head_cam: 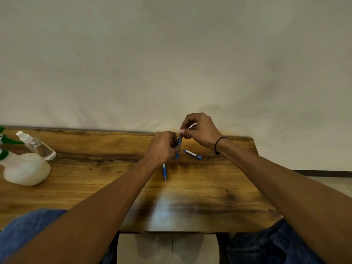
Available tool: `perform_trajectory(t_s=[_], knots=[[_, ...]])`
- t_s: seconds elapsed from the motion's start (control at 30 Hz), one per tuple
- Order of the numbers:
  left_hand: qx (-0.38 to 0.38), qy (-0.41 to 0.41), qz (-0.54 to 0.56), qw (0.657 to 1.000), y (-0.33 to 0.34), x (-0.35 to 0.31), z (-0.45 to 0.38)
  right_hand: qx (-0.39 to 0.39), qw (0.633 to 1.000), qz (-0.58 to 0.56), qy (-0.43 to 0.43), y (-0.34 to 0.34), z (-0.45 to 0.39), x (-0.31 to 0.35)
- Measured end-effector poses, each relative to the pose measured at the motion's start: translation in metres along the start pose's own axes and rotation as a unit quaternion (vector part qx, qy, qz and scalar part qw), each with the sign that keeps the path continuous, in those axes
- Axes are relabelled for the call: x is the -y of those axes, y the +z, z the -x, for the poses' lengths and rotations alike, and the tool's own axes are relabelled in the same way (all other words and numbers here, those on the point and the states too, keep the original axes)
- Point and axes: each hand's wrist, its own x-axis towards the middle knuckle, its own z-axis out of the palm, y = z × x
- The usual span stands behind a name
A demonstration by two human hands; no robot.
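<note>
My left hand [163,147] grips a blue pen barrel [178,147] and holds it nearly upright above the wooden table [190,206]. My right hand [200,130] pinches the barrel's top end between thumb and fingertips; what it pinches there is too small to tell. A blue pen [164,172] lies on the table just below my left wrist, tip toward me. Another blue and white pen part [192,154] lies flat to the right of the held barrel.
At the table's left stand a white spray bottle with a green trigger [24,168] and a small clear bottle with a white cap [37,145]. A pale wall rises behind the table. My knees in blue jeans sit below the front edge.
</note>
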Motion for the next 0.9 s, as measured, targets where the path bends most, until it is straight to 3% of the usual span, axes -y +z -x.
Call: perform_trajectory(t_s=[0.9], knots=[[-0.007, -0.006, 0.005, 1.000, 0.0019, 0.0004, 0.0013, 0.024, 0.999, 0.009, 0.019, -0.0029, 0.0042, -0.0039]])
